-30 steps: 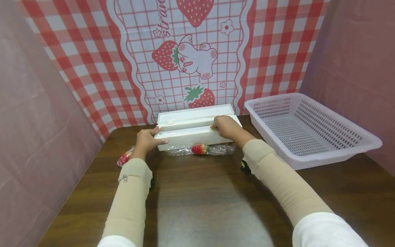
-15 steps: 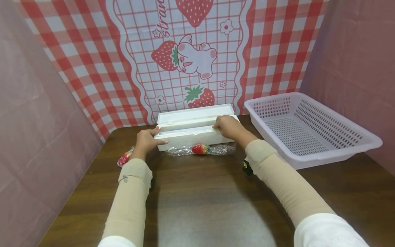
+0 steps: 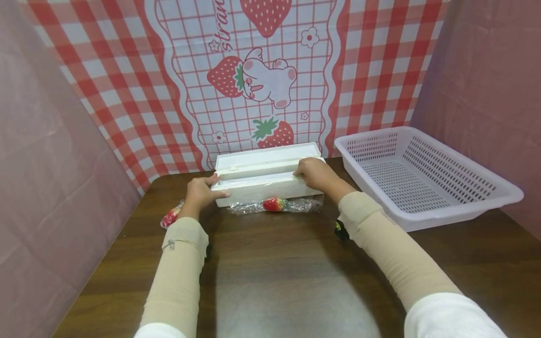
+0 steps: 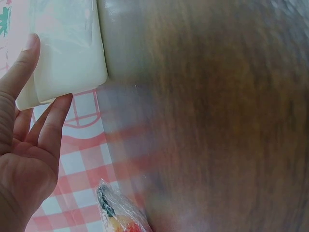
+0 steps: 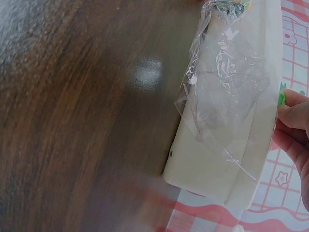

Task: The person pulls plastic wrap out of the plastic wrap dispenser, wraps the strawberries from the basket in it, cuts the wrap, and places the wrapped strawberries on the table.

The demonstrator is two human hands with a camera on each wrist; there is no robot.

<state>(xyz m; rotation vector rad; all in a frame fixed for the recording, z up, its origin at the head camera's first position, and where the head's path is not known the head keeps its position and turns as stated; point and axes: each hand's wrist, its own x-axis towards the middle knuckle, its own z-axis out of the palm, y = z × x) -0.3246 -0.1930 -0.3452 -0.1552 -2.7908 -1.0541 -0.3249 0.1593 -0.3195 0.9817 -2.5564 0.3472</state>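
A long white cling film dispenser (image 3: 262, 189) lies near the back of the table with its lid raised. My left hand (image 3: 200, 192) grips its left end, thumb on the front wall and fingers under the end in the left wrist view. My right hand (image 3: 314, 173) pinches a small green slider (image 5: 281, 99) at the top edge, near the right end. Clear film (image 5: 227, 96) drapes down the front wall. A strawberry (image 3: 274, 204) lies in that film just before the dispenser, the film spread out to both sides of it.
Another strawberry wrapped in film (image 3: 171, 217) lies at the left, beside my left forearm. A white perforated basket (image 3: 465, 213) stands on the right of the wooden table (image 3: 270, 272). A red checked cloth (image 3: 372, 70) hangs right behind the dispenser.
My right hand has slid a little to the right along the dispenser's top edge. The left hand has kept its hold at the left end, and the strawberries have hardly moved.
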